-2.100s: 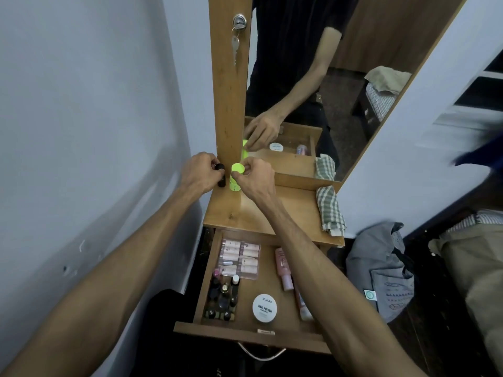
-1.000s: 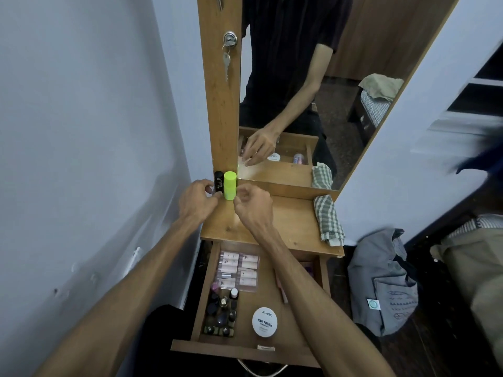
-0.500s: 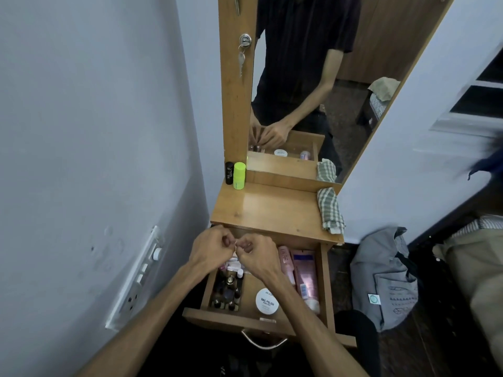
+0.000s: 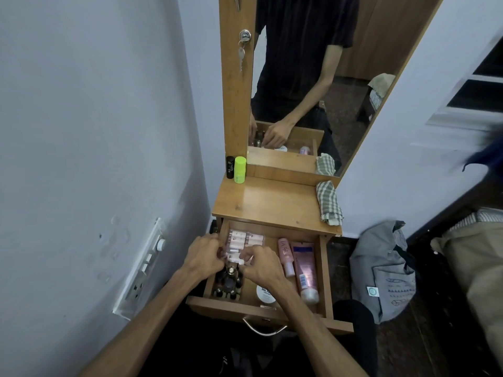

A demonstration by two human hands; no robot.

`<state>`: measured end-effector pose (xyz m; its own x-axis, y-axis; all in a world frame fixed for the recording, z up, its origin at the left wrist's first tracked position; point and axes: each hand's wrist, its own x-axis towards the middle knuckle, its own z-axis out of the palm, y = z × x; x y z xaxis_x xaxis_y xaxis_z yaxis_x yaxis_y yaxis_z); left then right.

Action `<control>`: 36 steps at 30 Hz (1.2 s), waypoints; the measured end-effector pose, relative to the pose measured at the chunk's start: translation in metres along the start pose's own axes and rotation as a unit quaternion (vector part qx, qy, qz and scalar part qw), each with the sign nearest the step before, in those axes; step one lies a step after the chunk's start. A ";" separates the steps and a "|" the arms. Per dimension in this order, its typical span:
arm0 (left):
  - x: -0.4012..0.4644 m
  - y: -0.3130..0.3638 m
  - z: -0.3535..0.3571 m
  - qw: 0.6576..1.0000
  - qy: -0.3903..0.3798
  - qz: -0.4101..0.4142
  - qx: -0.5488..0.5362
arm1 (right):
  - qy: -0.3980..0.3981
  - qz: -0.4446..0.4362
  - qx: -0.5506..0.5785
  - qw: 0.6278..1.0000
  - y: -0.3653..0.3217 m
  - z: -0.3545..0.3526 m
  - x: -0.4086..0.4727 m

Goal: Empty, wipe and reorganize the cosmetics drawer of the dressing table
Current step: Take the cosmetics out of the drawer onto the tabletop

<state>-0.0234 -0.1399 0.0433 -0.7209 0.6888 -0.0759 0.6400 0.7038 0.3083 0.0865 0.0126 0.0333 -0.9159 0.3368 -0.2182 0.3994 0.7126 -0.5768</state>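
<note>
The wooden drawer [image 4: 258, 308] of the dressing table is pulled out. Both my hands are inside its left half. My left hand [image 4: 204, 257] and my right hand [image 4: 262, 265] pinch a small white-and-pink tube [image 4: 233, 257] between them, just in front of a pack of small pink tubes [image 4: 245, 238]. Dark nail polish bottles [image 4: 228, 284] stand below my hands. A white round jar [image 4: 264, 294] is partly hidden by my right wrist. Two pink tubes [image 4: 304, 270] lie on the right side. A black tube [image 4: 230, 167] and a lime green container [image 4: 240, 170] stand on the tabletop.
A checked cloth [image 4: 328, 204] lies at the tabletop's right edge, below the mirror [image 4: 313, 77]. A key [image 4: 241, 54] hangs from the lock in the frame. A switch panel [image 4: 141, 268] juts from the left wall. A grey bag [image 4: 381, 273] sits on the floor at right.
My hands let go of the black tube and green container on the tabletop and dropped into the drawer. They now pinch a small tube there.
</note>
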 end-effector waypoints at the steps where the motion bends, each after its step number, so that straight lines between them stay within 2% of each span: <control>1: 0.000 0.001 0.000 1.000 0.003 0.000 -0.005 | 0.006 0.000 -0.001 1.000 0.001 0.001 0.001; 13: -0.002 0.005 0.000 0.996 0.022 -0.007 -0.087 | 0.042 -0.006 -0.003 0.999 0.004 0.000 0.003; 21: 0.011 0.009 -0.033 0.984 0.068 0.010 -0.162 | 0.108 -0.035 0.016 0.993 -0.012 -0.040 0.010; 28: 0.054 0.005 -0.074 0.975 0.079 0.007 -0.207 | 0.188 -0.069 0.051 0.978 -0.040 -0.076 0.044; 36: 0.113 -0.006 -0.110 0.971 0.109 -0.019 -0.210 | 0.224 -0.053 0.041 0.972 -0.067 -0.109 0.099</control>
<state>-0.1379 -0.0852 0.1370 -0.8098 0.5792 0.0934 0.4802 0.5628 0.6728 -0.0268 0.0656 0.1362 -0.8360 0.5111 0.1999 0.2820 0.7125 -0.6425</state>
